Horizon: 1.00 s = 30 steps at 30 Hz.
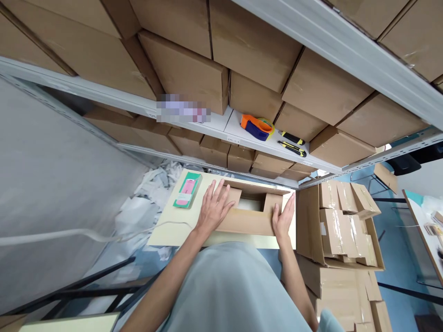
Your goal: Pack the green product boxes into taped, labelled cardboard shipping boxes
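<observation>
A small brown cardboard box (249, 222) lies on the pale yellow tabletop (169, 230) in front of me, its flaps partly folded and a gap showing in the middle. My left hand (213, 207) rests on the box's left end flap, fingers stretched out and spread. At the right end, my right hand (283, 217) lies against the flap and side, thumb apart from the straight fingers. Left of the box is a green and pink package (187, 190), apart from my left hand.
Above the table runs a metal shelf (221, 121) packed with cartons. It carries an orange and blue tape dispenser (256, 127) and two yellow-black box cutters (292, 143). A large carton (309, 226) of small boxes stands at right. A white cable (93, 236) crosses from the left.
</observation>
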Available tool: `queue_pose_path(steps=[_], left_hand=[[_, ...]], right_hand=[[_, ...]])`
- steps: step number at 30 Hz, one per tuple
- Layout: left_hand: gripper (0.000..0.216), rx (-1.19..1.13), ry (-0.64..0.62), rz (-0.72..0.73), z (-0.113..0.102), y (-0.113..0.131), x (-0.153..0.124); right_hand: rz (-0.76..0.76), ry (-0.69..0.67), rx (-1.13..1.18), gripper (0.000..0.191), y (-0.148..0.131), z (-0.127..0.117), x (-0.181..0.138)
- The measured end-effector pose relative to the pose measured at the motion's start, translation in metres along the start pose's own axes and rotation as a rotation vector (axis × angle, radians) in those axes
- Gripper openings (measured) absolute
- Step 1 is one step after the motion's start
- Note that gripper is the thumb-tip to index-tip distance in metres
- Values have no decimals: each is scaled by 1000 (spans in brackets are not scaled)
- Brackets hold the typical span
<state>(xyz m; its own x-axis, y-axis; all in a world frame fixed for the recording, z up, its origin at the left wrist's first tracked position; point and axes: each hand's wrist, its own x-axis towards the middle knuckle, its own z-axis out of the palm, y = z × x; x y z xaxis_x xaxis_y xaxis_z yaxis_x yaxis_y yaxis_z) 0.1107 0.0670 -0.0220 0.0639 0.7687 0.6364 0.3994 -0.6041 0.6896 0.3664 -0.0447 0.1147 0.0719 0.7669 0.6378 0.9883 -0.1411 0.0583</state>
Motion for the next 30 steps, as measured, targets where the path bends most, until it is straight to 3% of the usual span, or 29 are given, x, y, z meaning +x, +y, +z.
queue_pose_path(steps=[4, 9, 11, 15, 22, 30], left_hand=[[62, -21, 50, -14, 0, 1, 2], [33, -75, 83, -122, -6, 2, -2], [23, -129, 35, -160, -11, 3, -5], [24, -257, -52, -269, -15, 2, -11], [35, -529, -179, -496, -2, -7, -19], [31, -431, -224, -574, 9, -8, -4]], right_hand=[[41, 19, 55, 75, 1, 1, 3], [132, 85, 162, 40, 1, -4, 4], [149, 15, 219, 35, -1, -9, 3], [235, -179, 282, 33, -6, -23, -5], [492, -447, 464, 51, 3, -40, 0], [498, -629, 168, 36, -4, -44, 31]])
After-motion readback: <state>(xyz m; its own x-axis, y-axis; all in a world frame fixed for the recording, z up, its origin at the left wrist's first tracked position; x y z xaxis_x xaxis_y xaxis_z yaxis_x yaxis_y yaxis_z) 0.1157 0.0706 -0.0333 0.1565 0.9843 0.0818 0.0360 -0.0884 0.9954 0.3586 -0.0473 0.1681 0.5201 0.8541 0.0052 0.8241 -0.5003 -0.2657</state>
